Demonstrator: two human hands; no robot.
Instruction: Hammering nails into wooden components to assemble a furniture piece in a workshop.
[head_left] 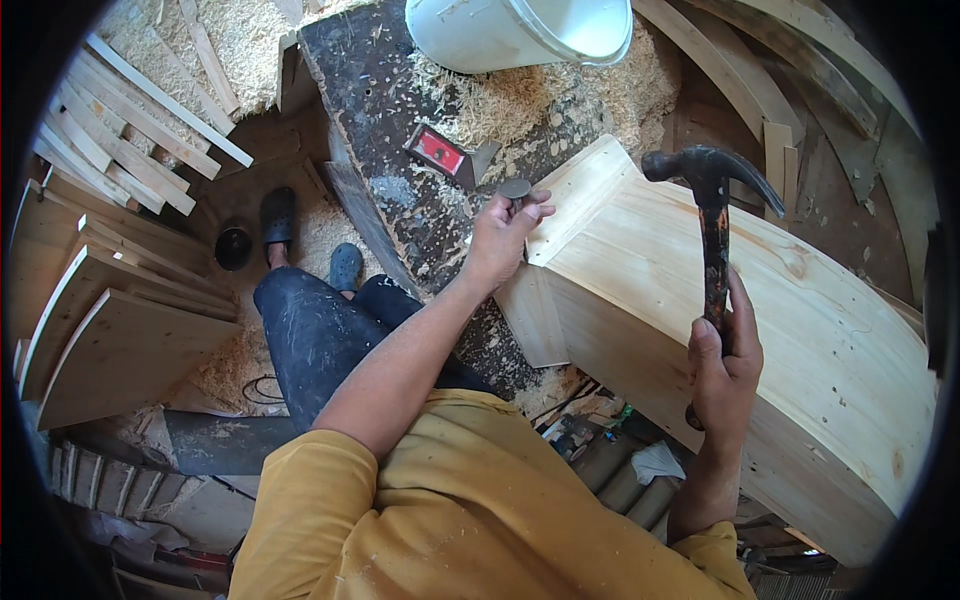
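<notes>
My right hand (727, 375) is closed round the handle of a claw hammer (715, 230), held upright over a large pale wooden piece. The hammer's dark head is at the top, its claw curving to the right. My left hand (500, 245) pinches a metal piece with a round, flat grey head (514, 188); its lower part is hidden by my fingers. That hand is at the left end of the wooden piece (740, 270), a long boxy form with a curved top of joined boards. A narrow board (535, 318) slants down below its near corner.
A dark workbench (375, 130) carries wood shavings (500, 100), a white bucket (470, 35) and a small red rectangular case (438, 150). Thin strips (130, 130) and curved panels (130, 350) are stacked to the left. Curved boards (720, 60) lie at the far right.
</notes>
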